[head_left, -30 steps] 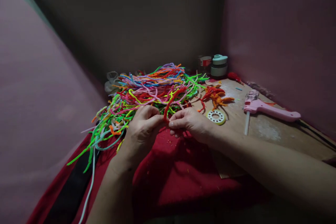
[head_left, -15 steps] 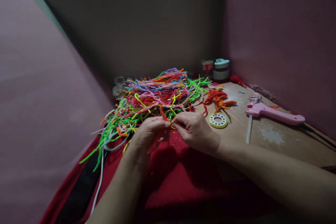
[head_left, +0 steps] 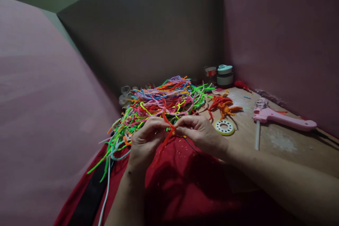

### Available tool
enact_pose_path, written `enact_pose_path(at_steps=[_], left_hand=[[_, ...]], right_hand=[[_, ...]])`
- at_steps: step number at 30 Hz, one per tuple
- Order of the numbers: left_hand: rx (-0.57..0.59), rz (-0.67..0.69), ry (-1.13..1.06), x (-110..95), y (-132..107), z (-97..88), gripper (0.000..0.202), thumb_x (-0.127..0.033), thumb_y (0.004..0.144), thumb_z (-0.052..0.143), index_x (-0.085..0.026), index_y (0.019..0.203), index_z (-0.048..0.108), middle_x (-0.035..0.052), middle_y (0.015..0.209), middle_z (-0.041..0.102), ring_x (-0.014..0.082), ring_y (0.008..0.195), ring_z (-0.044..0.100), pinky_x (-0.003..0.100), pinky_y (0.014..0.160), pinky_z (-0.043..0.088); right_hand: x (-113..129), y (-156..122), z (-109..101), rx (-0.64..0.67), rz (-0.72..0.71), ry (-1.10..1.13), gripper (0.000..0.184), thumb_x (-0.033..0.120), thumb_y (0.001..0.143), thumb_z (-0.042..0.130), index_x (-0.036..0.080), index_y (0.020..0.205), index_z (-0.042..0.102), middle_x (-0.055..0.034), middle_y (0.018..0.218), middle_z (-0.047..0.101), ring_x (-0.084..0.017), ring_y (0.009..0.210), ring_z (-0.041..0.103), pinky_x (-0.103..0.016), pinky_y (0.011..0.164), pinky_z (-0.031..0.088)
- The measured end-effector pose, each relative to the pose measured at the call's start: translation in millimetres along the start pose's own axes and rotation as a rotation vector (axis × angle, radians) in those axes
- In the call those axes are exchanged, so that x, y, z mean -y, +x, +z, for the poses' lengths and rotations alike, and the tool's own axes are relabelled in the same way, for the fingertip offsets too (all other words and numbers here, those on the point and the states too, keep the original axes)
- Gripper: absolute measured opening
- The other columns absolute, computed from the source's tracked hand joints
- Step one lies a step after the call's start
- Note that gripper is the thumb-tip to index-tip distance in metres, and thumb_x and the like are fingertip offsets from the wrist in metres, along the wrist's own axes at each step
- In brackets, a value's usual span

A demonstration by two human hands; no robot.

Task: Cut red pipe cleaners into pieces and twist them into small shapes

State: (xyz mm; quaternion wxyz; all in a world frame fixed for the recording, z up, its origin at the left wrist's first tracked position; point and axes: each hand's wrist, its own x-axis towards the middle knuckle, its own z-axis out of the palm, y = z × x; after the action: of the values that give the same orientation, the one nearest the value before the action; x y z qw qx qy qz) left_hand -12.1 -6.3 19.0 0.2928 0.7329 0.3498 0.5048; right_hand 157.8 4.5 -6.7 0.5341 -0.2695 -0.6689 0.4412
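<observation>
My left hand (head_left: 147, 141) and my right hand (head_left: 200, 133) meet over a red cloth (head_left: 182, 180), fingertips pinched together on a red pipe cleaner (head_left: 166, 120) that bends between them. One end of it rises toward the pile and the other hangs down over the cloth. Just beyond my hands lies a big heap of multicoloured pipe cleaners (head_left: 164, 102). A thin dark wire runs from my right hand down across the cloth.
On the wooden table (head_left: 278, 144) lie a pink glue gun (head_left: 283, 119), a small white ring with holes (head_left: 224, 127), a red-orange pipe-cleaner bundle (head_left: 222, 103), and jars (head_left: 224, 75) in the back corner. Pink walls close in left and right.
The view tilted up and right slightly. Both hands stayed together, and the red pipe cleaner has been bent lower, its free end now hanging below my fingers.
</observation>
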Motion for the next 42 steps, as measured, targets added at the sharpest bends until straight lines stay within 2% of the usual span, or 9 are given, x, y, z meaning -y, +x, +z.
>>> enact_pose_path(at_steps=[4, 7, 9, 13, 16, 22, 26, 31, 42], left_hand=[[0.074, 0.22, 0.336, -5.9, -0.6, -4.7, 0.014, -0.013, 0.076, 0.061, -0.023, 0.085, 0.066, 0.0031, 0.088, 0.053, 0.0153, 0.085, 0.052, 0.028, 0.076, 0.042], [0.099, 0.264, 0.466, -10.6, 0.6, -3.8, 0.008, -0.015, 0.078, 0.059, -0.021, 0.081, 0.063, 0.0038, 0.087, 0.054, 0.0168, 0.086, 0.051, 0.03, 0.078, 0.041], [0.142, 0.166, 0.448, -13.7, 2.1, -0.1, 0.005, -0.02, 0.08, 0.056, -0.019, 0.076, 0.058, 0.0026, 0.081, 0.053, 0.0153, 0.079, 0.05, 0.028, 0.073, 0.041], [0.173, -0.217, 0.285, -16.8, 5.7, 10.3, 0.021, -0.03, 0.084, 0.049, -0.017, 0.067, 0.05, -0.0022, 0.063, 0.045, 0.0104, 0.059, 0.041, 0.022, 0.055, 0.035], [0.143, -0.275, 0.217, -14.9, 5.9, 13.5, 0.019, -0.031, 0.082, 0.05, -0.017, 0.069, 0.051, -0.0025, 0.064, 0.046, 0.0102, 0.06, 0.042, 0.021, 0.056, 0.036], [0.076, -0.104, 0.304, -9.1, -1.4, 11.6, 0.008, -0.025, 0.08, 0.055, -0.018, 0.085, 0.057, 0.0001, 0.078, 0.057, 0.0121, 0.072, 0.052, 0.022, 0.066, 0.041], [-0.007, -0.068, 0.338, -10.0, -5.8, 12.6, 0.007, -0.024, 0.08, 0.056, -0.018, 0.077, 0.058, -0.0006, 0.072, 0.055, 0.011, 0.065, 0.051, 0.022, 0.062, 0.041], [-0.096, -0.167, 0.149, -10.5, -8.7, 8.9, 0.009, -0.028, 0.079, 0.058, -0.02, 0.081, 0.057, -0.0008, 0.07, 0.056, 0.0123, 0.062, 0.051, 0.023, 0.057, 0.041], [-0.051, 0.207, 0.654, -13.3, -7.5, 4.7, 0.007, -0.015, 0.08, 0.055, -0.019, 0.084, 0.059, 0.0019, 0.08, 0.059, 0.0123, 0.073, 0.055, 0.022, 0.065, 0.042]], right_hand=[[4.7, -1.7, 0.5, 0.025, 0.017, -0.026, 0.008, 0.018, 0.077, 0.058, 0.016, 0.074, 0.065, -0.0002, 0.066, 0.062, -0.011, 0.064, 0.054, -0.025, 0.062, 0.043], [8.0, -3.5, 1.0, 0.018, -0.012, -0.144, 0.008, 0.015, 0.076, 0.059, 0.016, 0.071, 0.064, 0.0001, 0.064, 0.062, -0.011, 0.061, 0.054, -0.024, 0.06, 0.042], [7.9, -5.3, 1.8, 0.004, -0.068, -0.238, 0.01, 0.014, 0.077, 0.057, 0.016, 0.069, 0.062, -0.0005, 0.064, 0.061, -0.011, 0.06, 0.053, -0.023, 0.058, 0.041], [1.1, -10.3, 4.7, -0.025, -0.26, -0.425, 0.017, 0.012, 0.08, 0.049, 0.017, 0.065, 0.056, -0.0027, 0.064, 0.058, -0.012, 0.061, 0.051, -0.026, 0.059, 0.039], [-2.9, -12.6, 6.8, -0.02, -0.316, -0.461, 0.018, 0.011, 0.08, 0.047, 0.018, 0.064, 0.053, -0.0028, 0.063, 0.056, -0.012, 0.06, 0.05, -0.026, 0.059, 0.039], [2.5, -7.2, 7.4, -0.029, -0.078, -0.324, 0.013, 0.016, 0.079, 0.052, 0.015, 0.067, 0.057, -0.0023, 0.064, 0.058, -0.012, 0.061, 0.051, -0.025, 0.057, 0.038], [2.5, -1.1, 4.2, 0.047, 0.201, 0.113, 0.008, 0.02, 0.074, 0.057, 0.014, 0.07, 0.06, -0.0001, 0.061, 0.058, -0.01, 0.055, 0.051, -0.024, 0.055, 0.039], [-3.4, -0.1, -1.3, 0.277, 0.475, 0.576, 0.021, 0.032, 0.067, 0.068, 0.012, 0.069, 0.06, -0.0018, 0.056, 0.062, -0.009, 0.044, 0.052, -0.024, 0.048, 0.04], [1.4, -2.1, 3.5, 0.113, 0.422, 0.357, 0.012, 0.024, 0.071, 0.063, 0.013, 0.071, 0.063, -0.0002, 0.053, 0.06, -0.008, 0.044, 0.049, -0.023, 0.047, 0.037]])
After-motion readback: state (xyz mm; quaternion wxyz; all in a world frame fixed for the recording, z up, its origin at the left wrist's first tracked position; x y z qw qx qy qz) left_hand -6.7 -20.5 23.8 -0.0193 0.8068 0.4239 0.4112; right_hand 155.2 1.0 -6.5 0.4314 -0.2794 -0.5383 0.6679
